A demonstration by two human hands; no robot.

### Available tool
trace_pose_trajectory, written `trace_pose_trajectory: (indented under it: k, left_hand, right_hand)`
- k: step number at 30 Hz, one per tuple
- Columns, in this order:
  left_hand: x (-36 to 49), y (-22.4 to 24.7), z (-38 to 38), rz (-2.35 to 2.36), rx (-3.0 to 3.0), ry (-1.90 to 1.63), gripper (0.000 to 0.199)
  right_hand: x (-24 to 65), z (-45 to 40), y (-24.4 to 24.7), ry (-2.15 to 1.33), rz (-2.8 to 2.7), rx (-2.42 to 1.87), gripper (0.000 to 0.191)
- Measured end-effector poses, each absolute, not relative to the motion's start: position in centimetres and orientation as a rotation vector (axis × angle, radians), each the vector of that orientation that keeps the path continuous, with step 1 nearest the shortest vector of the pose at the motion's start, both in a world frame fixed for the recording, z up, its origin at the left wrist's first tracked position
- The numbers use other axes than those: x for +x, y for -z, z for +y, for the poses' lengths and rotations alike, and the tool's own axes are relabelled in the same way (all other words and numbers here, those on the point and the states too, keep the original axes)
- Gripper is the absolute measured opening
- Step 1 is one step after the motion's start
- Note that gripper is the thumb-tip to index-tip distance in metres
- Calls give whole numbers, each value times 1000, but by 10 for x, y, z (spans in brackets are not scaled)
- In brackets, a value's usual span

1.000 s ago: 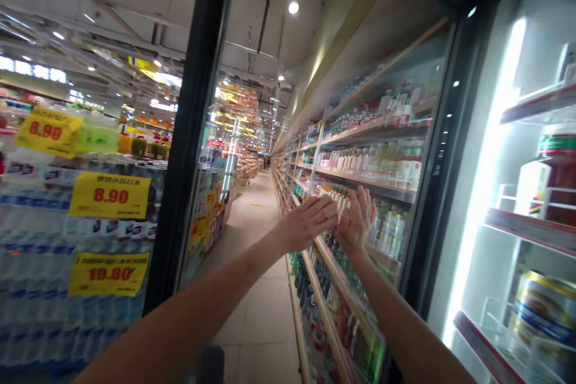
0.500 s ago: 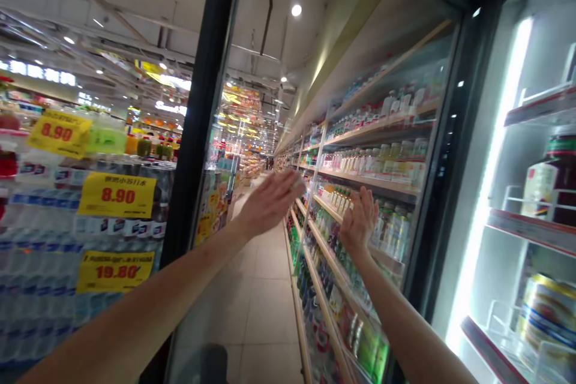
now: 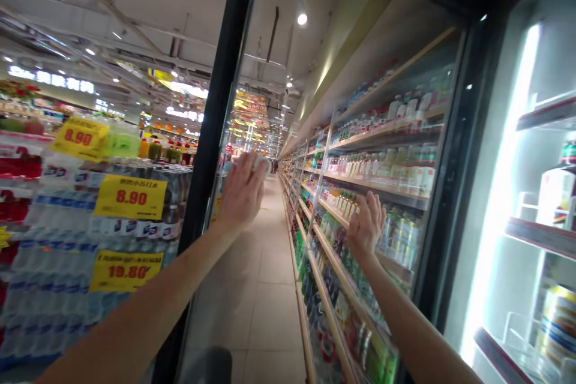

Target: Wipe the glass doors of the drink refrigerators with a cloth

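An open glass cooler door with a black frame stands before me. My left hand is raised flat toward the glass near the frame's left bar, palm away from me. A bit of white cloth shows at its fingertips, mostly hidden behind the fingers. To the right, my right hand is up at the same pane with fingers apart and slightly bent, holding nothing. Whether its fingertips touch the glass I cannot tell.
Behind the glass, shelves of bottles run along a tiled aisle. At right is the lit cooler interior with shelved cans and bottles. Stacked water packs with yellow price signs stand left.
My left hand has moved left across the glass, toward the frame's left bar, with the white cloth. My right hand stays at nearly the same place on the pane. The view has shifted slightly.
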State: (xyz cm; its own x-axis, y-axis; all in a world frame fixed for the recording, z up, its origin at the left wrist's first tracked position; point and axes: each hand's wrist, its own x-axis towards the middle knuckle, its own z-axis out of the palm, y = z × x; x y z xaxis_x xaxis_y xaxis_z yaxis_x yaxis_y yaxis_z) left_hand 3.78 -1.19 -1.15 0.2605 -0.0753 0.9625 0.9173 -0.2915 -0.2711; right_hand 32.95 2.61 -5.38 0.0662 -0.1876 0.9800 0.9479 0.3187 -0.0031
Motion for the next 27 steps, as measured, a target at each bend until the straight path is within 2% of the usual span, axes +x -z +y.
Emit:
trace_pose_trajectory:
  k: [2, 6, 8, 13, 15, 20, 25, 27]
  left_hand:
    - [35, 15, -12, -823, -1495, 1272, 56]
    - [52, 56, -17, -539, -1791, 827, 58]
    - [54, 61, -18, -475, -1838, 707, 56]
    - [36, 18, -12, -786, -1550, 1195, 56]
    - [42, 18, -10, -761, -1559, 1197, 57]
    - [65, 44, -12, -505, -1789, 813, 52]
    - [60, -9, -4, -794, -1498, 1304, 53]
    - [74, -17, -2, -796, -1507, 1335, 52]
  right_hand:
    - [329, 25, 53, 1016, -1171, -855, 40]
    - [328, 23, 53, 992, -1179, -876, 41]
    - [328, 23, 53, 987, -1183, -882, 41]
    - [328, 24, 53, 1009, -1177, -869, 41]
    - [328, 25, 53, 1012, -1169, -868, 40]
    - [329, 26, 54, 1001, -1180, -867, 41]
    - [329, 27, 54, 1017, -1175, -850, 41]
    - [329, 27, 54, 1011, -1181, -848, 41]
